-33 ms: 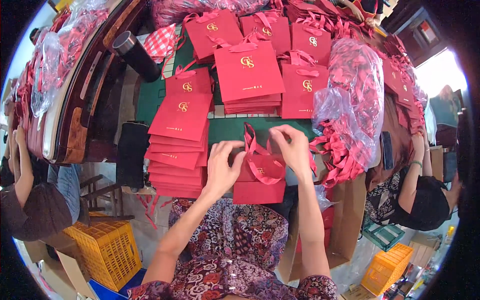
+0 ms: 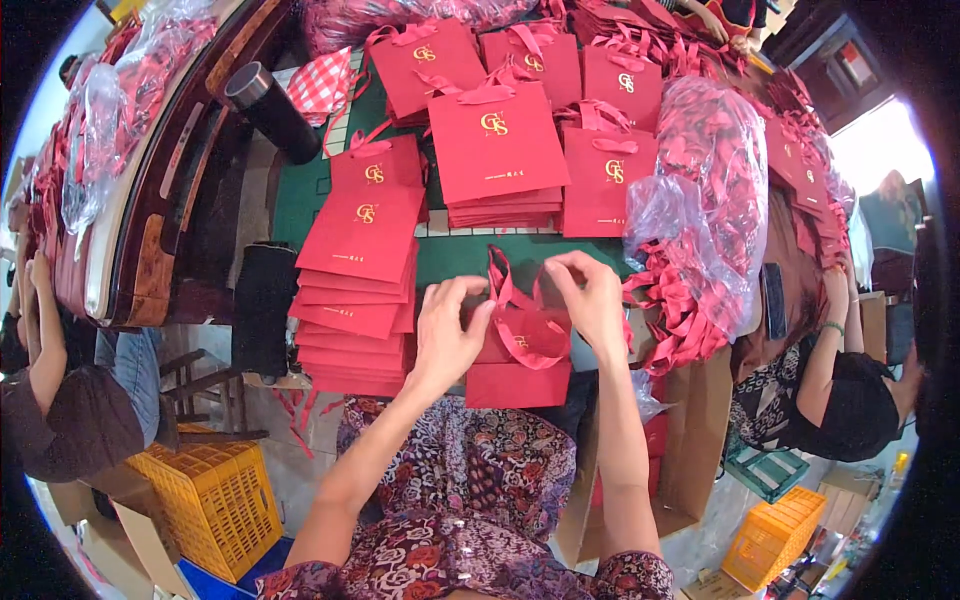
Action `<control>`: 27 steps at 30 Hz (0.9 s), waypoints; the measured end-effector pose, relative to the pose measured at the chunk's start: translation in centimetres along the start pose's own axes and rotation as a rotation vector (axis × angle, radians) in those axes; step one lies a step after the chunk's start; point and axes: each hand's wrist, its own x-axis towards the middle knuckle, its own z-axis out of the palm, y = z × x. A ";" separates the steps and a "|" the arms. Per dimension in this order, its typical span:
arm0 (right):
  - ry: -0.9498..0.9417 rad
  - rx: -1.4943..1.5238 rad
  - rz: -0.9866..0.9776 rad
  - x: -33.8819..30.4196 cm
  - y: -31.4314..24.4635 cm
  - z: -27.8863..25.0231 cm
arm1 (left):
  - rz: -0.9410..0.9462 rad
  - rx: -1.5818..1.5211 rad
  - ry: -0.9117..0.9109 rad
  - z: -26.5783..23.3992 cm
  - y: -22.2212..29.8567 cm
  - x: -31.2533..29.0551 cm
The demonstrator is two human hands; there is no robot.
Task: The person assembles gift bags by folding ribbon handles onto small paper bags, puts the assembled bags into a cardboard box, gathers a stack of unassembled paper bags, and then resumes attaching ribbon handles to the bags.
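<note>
Left hand [image 2: 447, 335] and right hand [image 2: 590, 295] both pinch the red ribbon handle [image 2: 505, 290] of a red paper gift bag [image 2: 520, 365] lying flat at the near edge of a green table [image 2: 300, 200]. Stacks of finished red bags [image 2: 355, 290] sit just left, more stacks behind. Clear plastic sack of red ribbons [image 2: 710, 190] at right. Black tumbler [image 2: 272, 110] far left. Yellow crates [image 2: 205, 500] on floor. Another person's arm [image 2: 830, 350] at right.
</note>
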 end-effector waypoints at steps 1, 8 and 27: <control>0.000 -0.001 0.000 -0.2 0.2 0.0 | 0.000 -0.001 0.000 0.2 0.2 0.4; 0.019 -0.414 0.012 -0.3 0.4 0.9 | 0.109 0.142 -0.037 0.9 1.0 1.7; -0.193 0.282 0.059 -2.0 0.2 2.4 | -0.082 -0.029 -0.037 2.4 -0.1 0.5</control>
